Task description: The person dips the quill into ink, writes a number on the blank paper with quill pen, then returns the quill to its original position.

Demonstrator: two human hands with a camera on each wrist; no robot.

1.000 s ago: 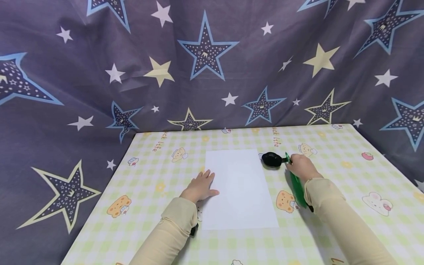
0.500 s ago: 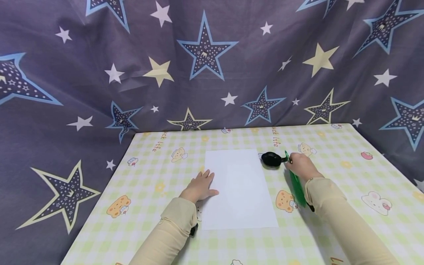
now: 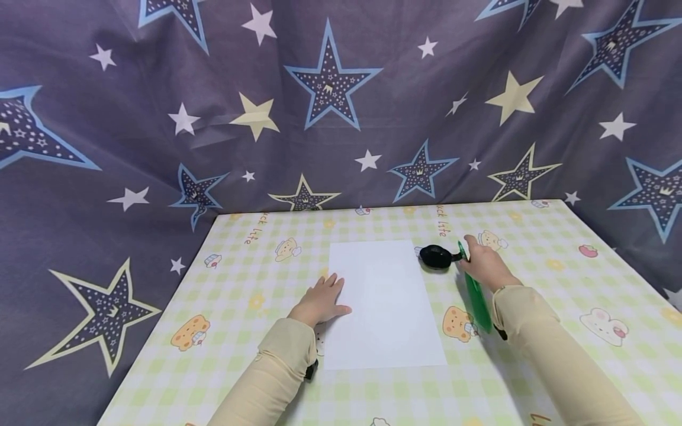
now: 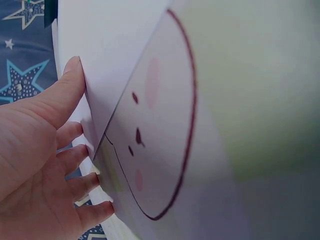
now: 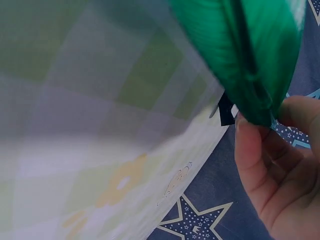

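A blank white sheet of paper lies on the table, its left edge under my left hand. The fingers of that hand are spread and straight, and its thumb lies on the sheet. Right of the paper, my right hand pinches the narrow end of a long green leaf-shaped thing. A dark rib runs along its middle in the right wrist view, where the green leaf-shaped thing shows closely. Left of this hand lies a black oval thing with a short neck reaching the green piece; whether they are joined, I cannot tell.
The table wears a green-and-white checked cloth with cartoon prints. Behind it hangs a dark curtain with stars. A small black object shows beside my left sleeve.
One finger of my right hand has lifted and stretched out towards the back of the table. My left hand, the paper and the black oval thing stay in place.
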